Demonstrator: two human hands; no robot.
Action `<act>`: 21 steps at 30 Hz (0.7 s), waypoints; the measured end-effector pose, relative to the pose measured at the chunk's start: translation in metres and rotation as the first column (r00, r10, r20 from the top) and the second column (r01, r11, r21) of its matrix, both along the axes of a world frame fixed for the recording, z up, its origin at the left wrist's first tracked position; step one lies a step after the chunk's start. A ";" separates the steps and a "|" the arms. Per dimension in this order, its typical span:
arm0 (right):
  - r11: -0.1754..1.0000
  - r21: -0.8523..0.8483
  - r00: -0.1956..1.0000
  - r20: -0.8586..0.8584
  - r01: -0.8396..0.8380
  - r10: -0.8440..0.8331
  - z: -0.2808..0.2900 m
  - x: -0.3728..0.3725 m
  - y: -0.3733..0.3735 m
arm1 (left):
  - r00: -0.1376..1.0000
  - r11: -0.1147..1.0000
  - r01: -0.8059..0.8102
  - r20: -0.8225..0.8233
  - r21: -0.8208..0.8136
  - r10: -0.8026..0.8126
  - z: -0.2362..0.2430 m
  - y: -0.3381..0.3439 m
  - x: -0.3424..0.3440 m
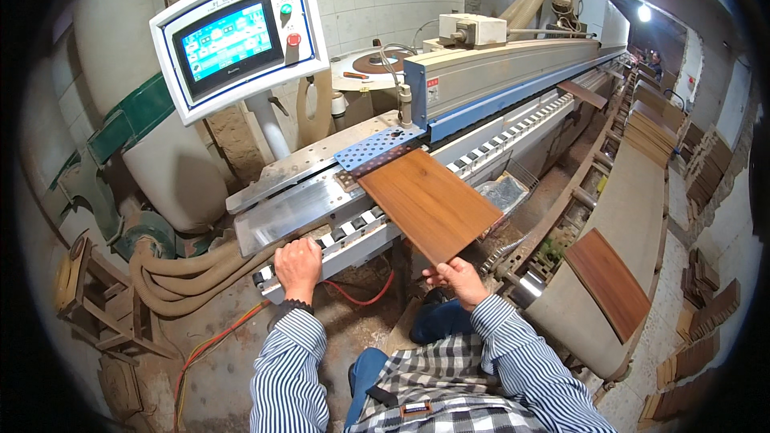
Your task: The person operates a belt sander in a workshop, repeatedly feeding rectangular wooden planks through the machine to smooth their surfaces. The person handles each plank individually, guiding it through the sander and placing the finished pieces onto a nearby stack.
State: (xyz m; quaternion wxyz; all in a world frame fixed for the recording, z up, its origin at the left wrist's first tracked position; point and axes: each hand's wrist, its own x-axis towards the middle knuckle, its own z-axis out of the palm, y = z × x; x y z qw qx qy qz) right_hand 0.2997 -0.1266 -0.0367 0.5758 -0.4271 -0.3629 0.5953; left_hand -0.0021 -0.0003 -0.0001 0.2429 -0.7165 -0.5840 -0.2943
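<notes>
Right hand (460, 281) pinches the brown board (433, 204); left hand (297, 267) is at the rail (353, 250); whether its fingers grip, I cannot tell.

Two forearms in blue-and-white striped long sleeves (290, 373) rise from the lower edge. The bare left hand (298, 266), left of the frame's centre, shows its back, knuckles up, fingers curled under with their tips hidden; a dark beaded bracelet (292, 307) circles its wrist. The right forearm (533, 361) slants up and leftward; the bare right hand (460, 279), below centre, points left, fingers bent, thumb uppermost.
</notes>
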 end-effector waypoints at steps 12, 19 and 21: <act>0.917 -0.065 0.918 0.086 0.393 -0.387 -0.009 0.102 -0.036 | 0.988 0.990 0.003 -0.151 0.140 0.019 -0.024 0.016 -0.011; 0.411 0.310 -0.271 0.951 0.857 -0.150 -0.077 0.257 -0.264 | 0.992 0.999 -0.035 -0.119 0.027 0.038 -0.011 0.007 -0.004; 0.262 0.245 -0.277 0.957 0.934 0.091 -0.093 0.281 -0.319 | 0.992 0.999 -0.015 -0.122 0.041 0.020 -0.009 0.007 0.001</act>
